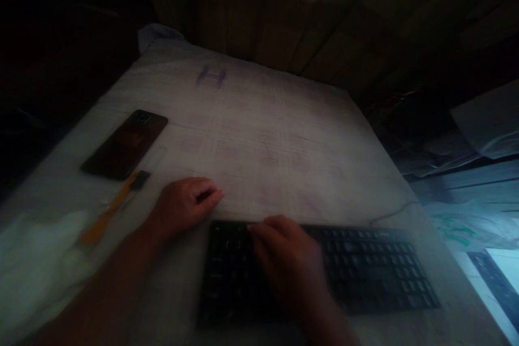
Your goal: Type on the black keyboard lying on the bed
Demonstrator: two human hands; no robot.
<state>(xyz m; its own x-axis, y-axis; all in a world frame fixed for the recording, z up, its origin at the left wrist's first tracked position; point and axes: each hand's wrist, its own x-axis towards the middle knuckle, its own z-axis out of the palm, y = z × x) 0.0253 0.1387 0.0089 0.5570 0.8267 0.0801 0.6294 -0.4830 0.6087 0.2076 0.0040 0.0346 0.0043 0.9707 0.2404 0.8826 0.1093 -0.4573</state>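
Observation:
A black keyboard (365,259) lies on the cloth-covered table in front of me. My right hand (287,259) is over its left part, fingers pinched together at the upper row of keys. Whatever may be between those fingertips is too dark and blurred to make out. Just beyond the keyboard's upper left corner, my left hand (186,203) rests on the cloth, loosely curled, thumb close to the index finger and nothing seen in it. To its left lies an orange-handled tool (107,219) with a dark end.
A dark phone (127,143) lies back up at the left. Whitish crumpled material (40,259) is at the lower left. The pale tablecloth (284,119) bears a purple H-like mark (211,76). A thin cable (393,212) runs off right, near wrapped items (490,119) beyond the edge.

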